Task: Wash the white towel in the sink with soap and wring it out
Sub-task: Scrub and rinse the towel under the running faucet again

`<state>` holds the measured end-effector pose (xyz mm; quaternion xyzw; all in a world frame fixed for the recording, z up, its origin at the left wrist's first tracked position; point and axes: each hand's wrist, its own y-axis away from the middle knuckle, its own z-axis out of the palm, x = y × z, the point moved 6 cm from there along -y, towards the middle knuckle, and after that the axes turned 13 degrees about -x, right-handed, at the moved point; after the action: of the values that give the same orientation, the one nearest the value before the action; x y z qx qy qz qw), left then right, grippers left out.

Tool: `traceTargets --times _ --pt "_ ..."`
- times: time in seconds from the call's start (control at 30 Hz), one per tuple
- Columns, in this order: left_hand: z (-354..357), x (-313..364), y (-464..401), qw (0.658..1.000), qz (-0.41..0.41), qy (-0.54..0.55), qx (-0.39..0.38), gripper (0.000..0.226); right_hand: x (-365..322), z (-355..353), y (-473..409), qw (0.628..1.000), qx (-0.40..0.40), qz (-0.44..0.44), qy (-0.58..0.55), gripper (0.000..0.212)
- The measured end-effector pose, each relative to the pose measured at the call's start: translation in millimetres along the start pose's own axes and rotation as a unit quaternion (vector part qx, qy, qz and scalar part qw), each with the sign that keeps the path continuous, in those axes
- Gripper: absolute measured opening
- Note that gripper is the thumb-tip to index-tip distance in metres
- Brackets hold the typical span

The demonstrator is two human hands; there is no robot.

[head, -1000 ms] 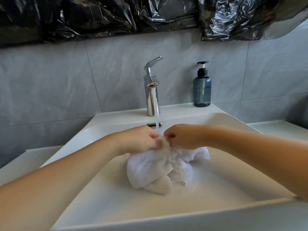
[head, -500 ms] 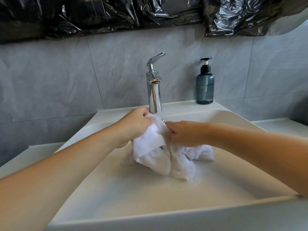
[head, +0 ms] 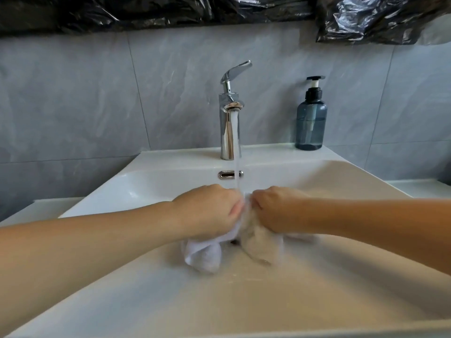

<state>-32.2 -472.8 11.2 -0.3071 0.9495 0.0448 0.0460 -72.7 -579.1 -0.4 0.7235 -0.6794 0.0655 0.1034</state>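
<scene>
The wet white towel [head: 207,254] is bunched up in the middle of the white sink [head: 156,296], hanging below both fists. My left hand [head: 210,211] grips its left part and my right hand [head: 273,208] grips its right part, knuckles almost touching. Water runs from the chrome tap [head: 229,123] in a thin stream onto the towel between my hands. Its lever is tilted up. A blue-grey soap pump bottle [head: 310,120] stands on the sink's back ledge at the right.
Grey tiled wall [head: 73,106] rises behind the sink, with black plastic sheeting [head: 156,11] hanging along the top. A chrome overflow slot [head: 227,174] sits in the back wall of the basin. White counter ledges flank the sink on both sides.
My left hand, raised with the towel near the spout half a second ago, has come back down beside my right hand. The towel is bunched lower in the basin under the stream.
</scene>
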Motion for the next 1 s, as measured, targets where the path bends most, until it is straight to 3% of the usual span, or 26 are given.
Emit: traceTargets --times 0.13,0.3,0.43,0.57,0.73,0.87,1.0 --pt "5 -15 -5 0.998 -0.046 0.022 -0.025 0.021 -14 7 6 0.995 -0.069 -0.033 -0.069 0.02" --pt "5 -3 -2 0.996 -0.003 0.089 -0.018 0.032 -5 3 3 0.998 -0.031 -0.017 -0.052 0.019" --pt "5 -16 -3 0.996 -0.071 0.029 -0.038 0.018 -23 -1 12 0.995 -0.038 -0.073 -0.063 0.014" --pt "7 -3 -2 0.991 -0.001 0.125 -0.038 0.035 -7 -2 7 0.998 -0.062 0.001 -0.029 0.023" --pt "8 -22 -4 0.995 -0.078 0.048 -0.042 0.021 -17 -1 11 0.993 -0.048 -0.044 -0.103 0.02" --pt "7 -4 -2 0.988 0.005 0.141 -0.059 0.035 -8 0 8 0.996 -0.058 0.009 -0.072 0.02" --pt "8 -17 -1 0.996 -0.047 0.048 -0.064 0.028 -22 -2 17 0.991 -0.057 -0.019 -0.117 0.014"
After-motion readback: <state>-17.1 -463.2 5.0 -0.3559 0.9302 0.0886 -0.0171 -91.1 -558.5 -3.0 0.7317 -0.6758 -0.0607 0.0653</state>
